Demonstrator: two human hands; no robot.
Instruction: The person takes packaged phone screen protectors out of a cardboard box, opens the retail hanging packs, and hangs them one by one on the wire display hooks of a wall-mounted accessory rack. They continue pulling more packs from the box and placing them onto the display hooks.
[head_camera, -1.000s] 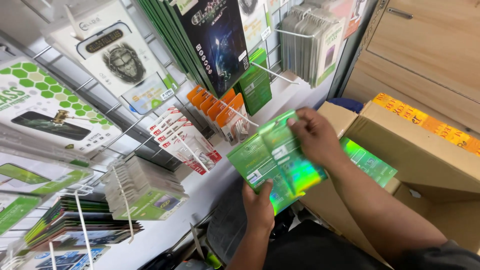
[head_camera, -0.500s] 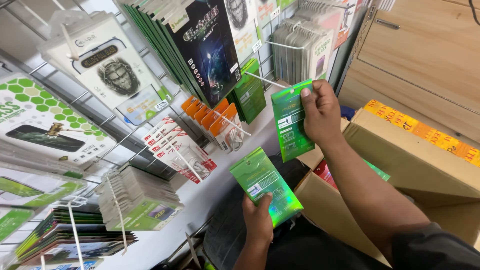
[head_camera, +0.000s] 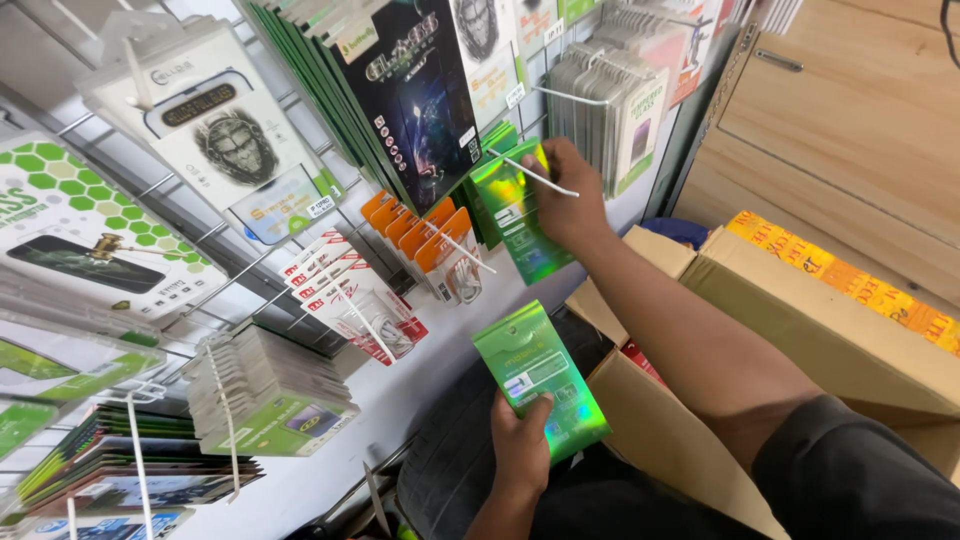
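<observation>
My right hand (head_camera: 562, 195) grips the top of a shiny green flat packet (head_camera: 520, 220) and holds it up at a metal display hook (head_camera: 535, 175) on the wall rack. Green packets (head_camera: 495, 140) hang behind it on that hook. My left hand (head_camera: 520, 440) is lower, near the bottom centre, holding a second shiny green packet (head_camera: 535, 370) by its lower edge, tilted face up.
The grid wall rack (head_camera: 190, 240) carries many hanging packets: dark ones (head_camera: 420, 90), orange ones (head_camera: 430, 235), red-and-white ones (head_camera: 345, 290), grey stacks (head_camera: 610, 100). Open cardboard boxes (head_camera: 800, 300) stand at the right, before a wooden cabinet (head_camera: 860, 110).
My right hand took one green packet off the bundle and raised it up and left to the hook. My left hand stayed low with the other packet.
</observation>
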